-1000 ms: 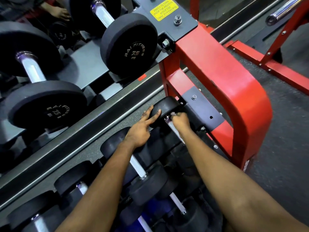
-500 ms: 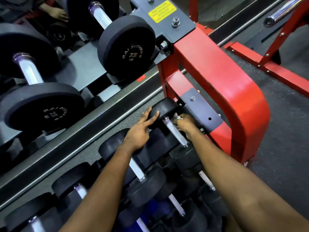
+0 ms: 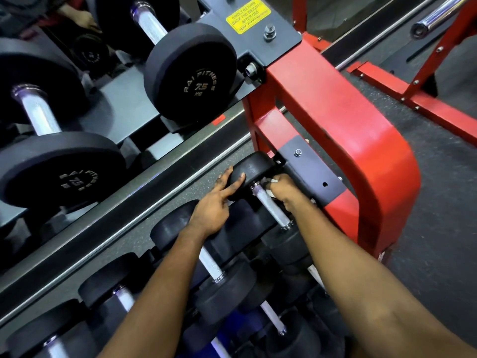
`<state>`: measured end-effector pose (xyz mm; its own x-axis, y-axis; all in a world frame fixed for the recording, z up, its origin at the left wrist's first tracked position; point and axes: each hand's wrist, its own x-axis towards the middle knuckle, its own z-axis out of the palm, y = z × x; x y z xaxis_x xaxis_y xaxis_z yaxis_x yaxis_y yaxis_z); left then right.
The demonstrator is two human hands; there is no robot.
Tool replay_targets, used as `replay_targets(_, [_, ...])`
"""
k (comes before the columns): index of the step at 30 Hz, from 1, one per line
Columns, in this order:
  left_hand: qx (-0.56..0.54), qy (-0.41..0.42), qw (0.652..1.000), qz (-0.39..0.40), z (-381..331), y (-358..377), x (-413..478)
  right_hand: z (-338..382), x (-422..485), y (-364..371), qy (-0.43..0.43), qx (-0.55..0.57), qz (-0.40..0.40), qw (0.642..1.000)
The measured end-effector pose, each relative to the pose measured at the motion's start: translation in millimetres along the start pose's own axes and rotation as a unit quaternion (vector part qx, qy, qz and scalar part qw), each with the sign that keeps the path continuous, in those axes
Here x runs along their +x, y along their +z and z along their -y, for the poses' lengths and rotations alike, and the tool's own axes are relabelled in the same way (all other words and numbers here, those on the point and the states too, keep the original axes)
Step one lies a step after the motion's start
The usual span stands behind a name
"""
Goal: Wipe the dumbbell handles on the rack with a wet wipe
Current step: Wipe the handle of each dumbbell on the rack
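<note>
Wet wipe (image 3: 268, 180) mostly hidden inside the right hand (image 3: 287, 191)

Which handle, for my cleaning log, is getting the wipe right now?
The handle of the lower dumbbell nearest the red frame: the right hand holds the white wipe at its far end. Others have none.

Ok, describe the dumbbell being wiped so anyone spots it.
Find the red end frame. The dumbbell lies low down, right beside it. Only it has the left hand on its far head and the right hand holding a white wipe at its handle.
</note>
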<state>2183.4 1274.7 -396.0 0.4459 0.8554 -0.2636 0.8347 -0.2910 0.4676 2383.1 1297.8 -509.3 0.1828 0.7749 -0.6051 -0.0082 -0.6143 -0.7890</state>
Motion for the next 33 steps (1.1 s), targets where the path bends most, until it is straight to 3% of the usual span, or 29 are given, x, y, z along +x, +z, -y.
replay_targets(5, [0.003,0.002,1.0,0.0,-1.7,0.0,0.6,7.7,-12.9,-10.3,0.034,0.118,-0.073,0.99])
replay_targets(8, [0.003,-0.004,1.0,0.0,-1.2,0.1,0.6,5.3,-9.9,-10.7,0.092,0.067,-0.15,0.982])
replay_targets(12, [-0.006,-0.002,1.0,-0.004,-0.5,2.5,1.1,1.3,-5.6,-3.0,0.063,-0.031,-0.042,0.997])
replay_targets(16, [-0.005,-0.006,1.0,-0.001,-2.3,0.5,0.7,8.6,-16.0,1.6,0.014,0.001,0.035,0.999])
replay_targets(21, [-0.009,-0.004,1.0,-0.008,-0.1,2.8,2.0,-1.0,-16.0,-1.8,-0.035,-0.063,-0.009,0.997])
replay_targets(25, [-0.009,0.004,1.0,-0.013,1.3,5.4,3.1,5.2,-19.6,2.1,-0.026,-0.083,0.02,0.996])
replay_targets(29, [-0.007,0.0,1.0,-0.014,-0.2,4.3,1.6,4.8,-24.2,-11.9,-0.047,-0.183,0.028,0.982])
replay_targets(33, [-0.015,0.007,1.0,-0.019,1.9,8.4,2.1,5.7,-25.1,-3.6,-0.055,-0.146,0.014,0.988])
